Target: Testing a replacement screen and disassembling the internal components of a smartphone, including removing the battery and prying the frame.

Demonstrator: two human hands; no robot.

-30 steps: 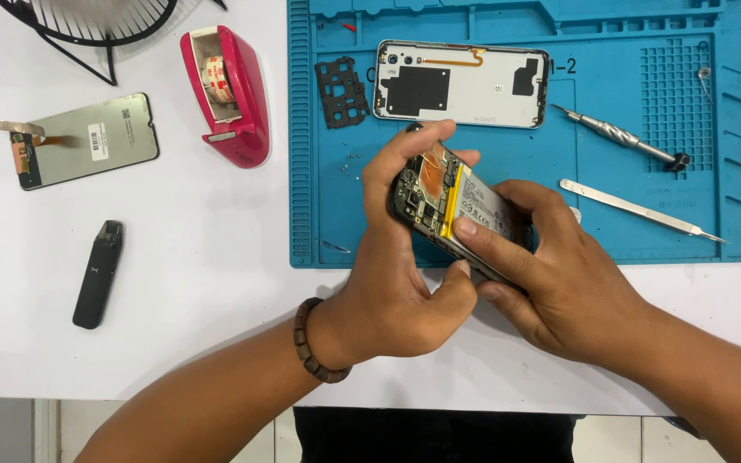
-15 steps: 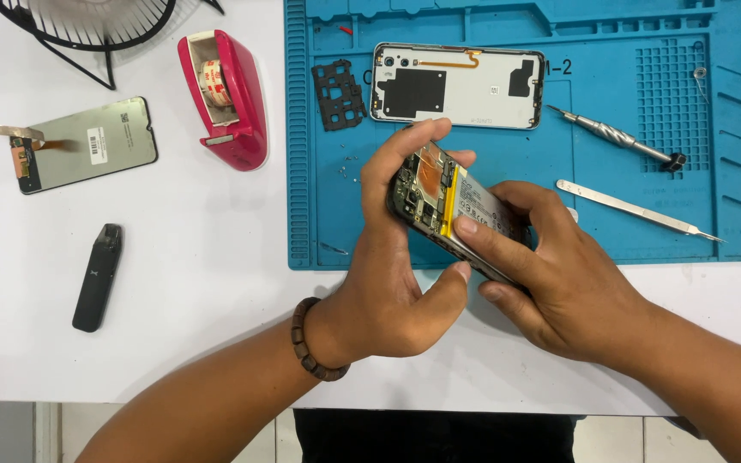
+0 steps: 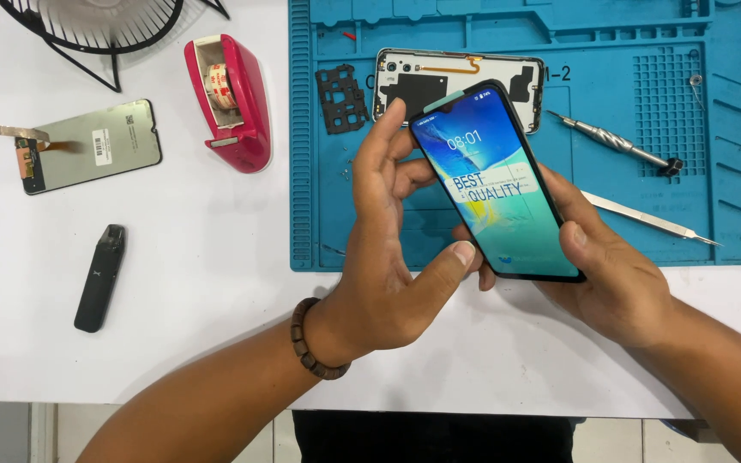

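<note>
Both hands hold a smartphone above the near edge of the blue repair mat, its lit screen facing up and its top tilted away to the left. The left hand, with a beaded bracelet on the wrist, grips the phone's left edge, thumb resting at the lower corner and fingers curled behind the upper part. The right hand cups the phone from below and from the right, thumb lying along its right edge.

Just beyond the phone, a white back cover lies on the mat with a black bracket beside it; to the right lie a screwdriver and a thin metal pry tool.

On the white bench to the left lie a small black stick-shaped device, a loose display panel, a pink tape dispenser and, farthest off, a wire fan guard.
</note>
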